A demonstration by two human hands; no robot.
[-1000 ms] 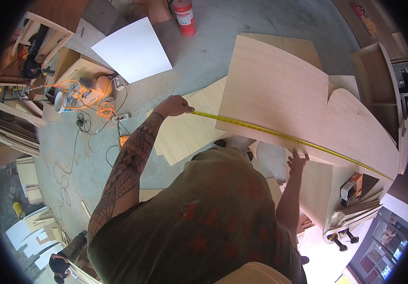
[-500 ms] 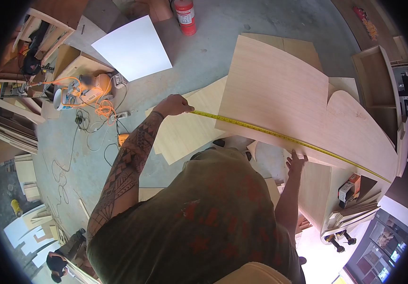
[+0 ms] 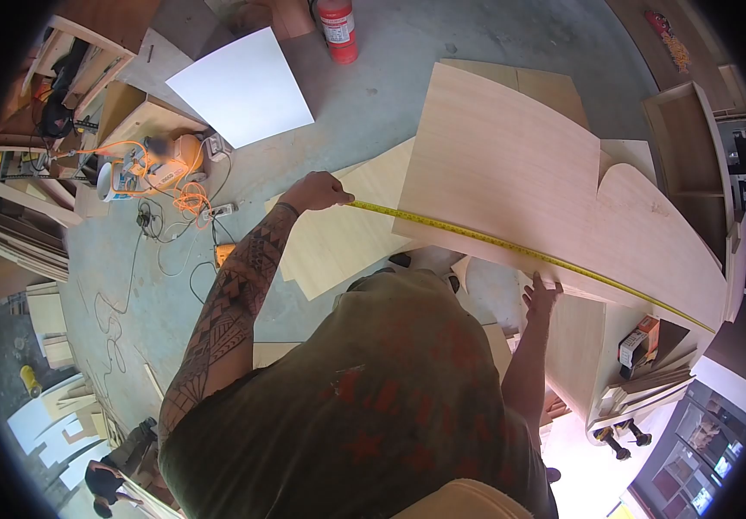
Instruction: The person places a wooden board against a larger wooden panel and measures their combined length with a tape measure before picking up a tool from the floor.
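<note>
The tape measure (image 3: 459,229) was pinched by the left hand (image 3: 317,192); the panel (image 3: 511,147) was steadied by the spread right hand (image 3: 543,296). Straight, light tension was needed.

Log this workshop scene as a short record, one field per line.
left hand: closed on the tape at its left end
right hand: fingers spread, at the board's near edge
tape: yellow, drawn out across the board
far side: red extinguisher, white sheet
left side: orange machine among cords
right side: box near wood strips
lower left: another person
</note>
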